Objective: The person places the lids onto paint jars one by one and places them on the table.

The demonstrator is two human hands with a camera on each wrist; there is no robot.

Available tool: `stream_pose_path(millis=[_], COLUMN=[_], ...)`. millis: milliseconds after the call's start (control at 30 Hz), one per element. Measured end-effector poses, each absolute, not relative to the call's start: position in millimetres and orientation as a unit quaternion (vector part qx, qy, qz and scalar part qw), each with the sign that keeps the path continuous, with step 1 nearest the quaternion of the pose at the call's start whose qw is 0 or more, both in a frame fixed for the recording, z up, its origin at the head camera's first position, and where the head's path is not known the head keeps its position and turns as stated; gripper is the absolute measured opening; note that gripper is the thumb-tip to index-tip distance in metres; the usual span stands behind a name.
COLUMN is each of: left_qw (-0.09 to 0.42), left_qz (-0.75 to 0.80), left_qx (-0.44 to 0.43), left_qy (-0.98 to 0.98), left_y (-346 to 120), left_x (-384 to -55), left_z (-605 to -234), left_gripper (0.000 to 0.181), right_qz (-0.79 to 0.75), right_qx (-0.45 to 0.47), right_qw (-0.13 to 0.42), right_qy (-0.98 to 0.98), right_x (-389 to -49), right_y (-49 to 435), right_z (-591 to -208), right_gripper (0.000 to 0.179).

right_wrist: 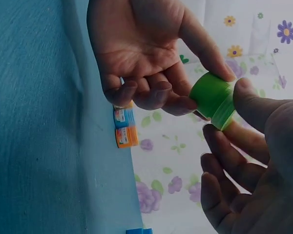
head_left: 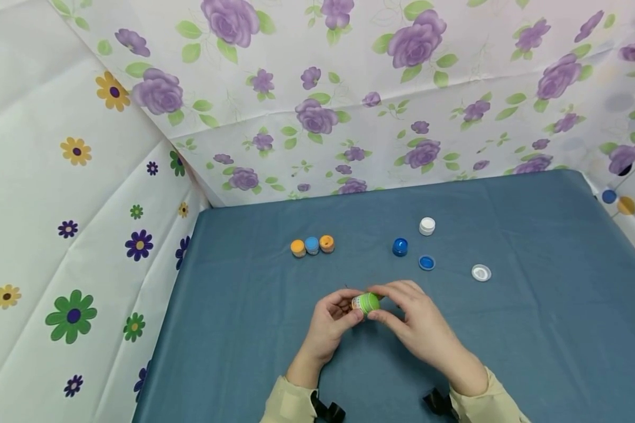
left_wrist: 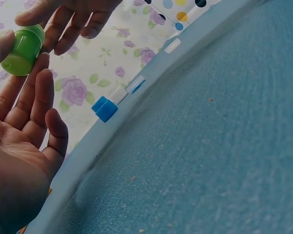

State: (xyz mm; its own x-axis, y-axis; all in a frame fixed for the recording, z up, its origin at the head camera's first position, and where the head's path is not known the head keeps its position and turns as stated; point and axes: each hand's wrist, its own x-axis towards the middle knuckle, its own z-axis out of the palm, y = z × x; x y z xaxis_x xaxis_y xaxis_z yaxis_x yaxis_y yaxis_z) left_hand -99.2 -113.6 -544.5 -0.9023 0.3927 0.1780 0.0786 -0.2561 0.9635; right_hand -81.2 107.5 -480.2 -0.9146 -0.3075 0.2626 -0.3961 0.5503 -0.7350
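Note:
A small green paint jar (head_left: 366, 302) is held above the blue table between both hands. My left hand (head_left: 329, 324) grips it from the left with thumb and fingers. My right hand (head_left: 415, 320) pinches the green end from the right between thumb and fingertips. The right wrist view shows the jar (right_wrist: 215, 100) tilted, a thumb and fingers of each hand on it. In the left wrist view the same jar (left_wrist: 23, 50) sits between the fingertips of both hands. Whether its lid has turned cannot be seen.
Beyond the hands stand an open blue jar (head_left: 400, 247) and a white jar (head_left: 427, 226). A blue lid (head_left: 426, 262) and a white lid (head_left: 481, 272) lie to their right. Further left, an orange jar (head_left: 298, 248), a blue-topped jar (head_left: 311, 245) and another orange jar (head_left: 326, 244) stand together.

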Motion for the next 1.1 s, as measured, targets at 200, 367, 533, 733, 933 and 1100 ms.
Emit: stream_pose_path(millis=[200, 367, 533, 733, 933, 1100], left_qw=[0.099, 0.089, 0.096, 0.106, 0.103, 0.103], left_qz=[0.766, 0.765, 0.77, 0.768, 0.764, 0.768], left_qx=[0.209, 0.225, 0.203, 0.182, 0.193, 0.195], left_qy=[0.6, 0.597, 0.597, 0.604, 0.608, 0.602], left_y=[-112.0, -111.1, -110.7, -111.3, -112.5, -113.7], left_x=[-99.4, -99.6, -99.1, -98.8, -99.2, -99.4], left_z=[-547.5, -548.1, -545.0, -542.8, -542.7, -544.2], left_gripper=[0.04, 0.042, 0.042, 0.042, 0.04, 0.041], right_qz=[0.401, 0.386, 0.402, 0.436, 0.421, 0.417], right_qx=[0.165, 0.148, 0.152, 0.165, 0.238, 0.277], right_qw=[0.039, 0.038, 0.054, 0.095, 0.065, 0.064], right_qy=[-0.9, -0.91, -0.901, -0.879, -0.873, -0.863], right_x=[-79.6, -79.8, -79.2, -81.4, -83.4, -84.2], right_y=[105.6, 106.6, 108.9, 111.3, 116.6, 116.6], right_z=[-479.6, -481.4, -482.8, -481.6, -480.2, -481.9], right_gripper=[0.03, 0.025, 0.039, 0.009, 0.051, 0.054])
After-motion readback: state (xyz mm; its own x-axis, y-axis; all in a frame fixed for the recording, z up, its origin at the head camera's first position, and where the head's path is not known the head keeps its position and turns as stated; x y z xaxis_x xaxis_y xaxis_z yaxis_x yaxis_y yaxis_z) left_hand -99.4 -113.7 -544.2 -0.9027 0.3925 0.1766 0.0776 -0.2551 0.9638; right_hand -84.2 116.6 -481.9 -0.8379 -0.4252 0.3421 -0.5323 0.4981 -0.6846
